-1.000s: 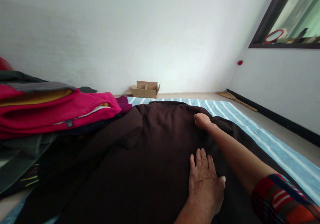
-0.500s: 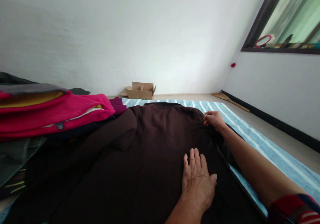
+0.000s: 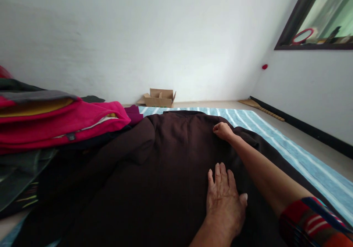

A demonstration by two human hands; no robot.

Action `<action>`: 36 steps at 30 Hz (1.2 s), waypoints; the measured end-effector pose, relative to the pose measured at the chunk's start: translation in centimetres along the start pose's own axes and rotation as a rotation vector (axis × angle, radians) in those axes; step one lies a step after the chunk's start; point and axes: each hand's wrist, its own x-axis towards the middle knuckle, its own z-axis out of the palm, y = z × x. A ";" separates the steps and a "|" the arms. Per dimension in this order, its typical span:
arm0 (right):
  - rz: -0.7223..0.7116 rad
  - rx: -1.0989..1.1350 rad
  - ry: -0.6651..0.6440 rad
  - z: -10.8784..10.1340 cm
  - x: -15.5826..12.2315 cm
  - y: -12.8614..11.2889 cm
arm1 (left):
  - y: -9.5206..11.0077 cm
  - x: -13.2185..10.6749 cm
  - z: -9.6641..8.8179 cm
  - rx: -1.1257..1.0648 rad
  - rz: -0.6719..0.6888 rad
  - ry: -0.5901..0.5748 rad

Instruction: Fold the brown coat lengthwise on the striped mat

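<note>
Clearly, only the head view is being offered, and everything is being read from it. A dark brown garment is being spread flat over a blue striped mat, with its far edge lying near the mat's far end. The left hand is being pressed palm down on the near middle of the garment, fingers stretched out and close together, nothing being gripped. The right hand is being closed at the garment's far right shoulder; a fold of cloth appears to be pinched in it, though the fingertips are being hidden by the hand itself.

Compared with half a second ago, the right hand is being drawn inward, off the outer edge and onto the body of the garment, and its fingers, then loosely spread, are now being curled. The left hand is being kept almost where it was. By this, the right side of the cloth is judged as being pulled over toward the middle while the lower part is being pinned.

To the left, a pile of clothes topped in pink is being overlapped by the garment's left sleeve. A cardboard box is being left against the far wall.
</note>
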 end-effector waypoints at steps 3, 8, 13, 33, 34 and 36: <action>-0.014 -0.097 -0.048 -0.1 0.4 0.0 | 0.1 -0.2 -0.1 -0.022 0.002 0.014; -0.052 -0.253 -0.109 -0.4 0.5 -0.7 | 0.4 -0.2 -0.3 -0.031 -0.012 0.011; -0.115 -0.374 -0.171 -0.7 0.4 -1.5 | 0.3 0.0 0.2 0.009 -0.007 0.037; -0.066 -0.205 -0.105 -0.8 0.9 0.3 | 0.4 -0.2 -0.1 -0.016 -0.011 0.020; -0.050 -0.158 -0.096 -0.9 0.8 0.6 | 0.4 -0.2 -0.2 -0.023 -0.011 0.017; -0.029 -0.059 -0.090 -0.9 0.8 1.1 | 0.4 -0.2 -0.3 -0.028 -0.005 0.020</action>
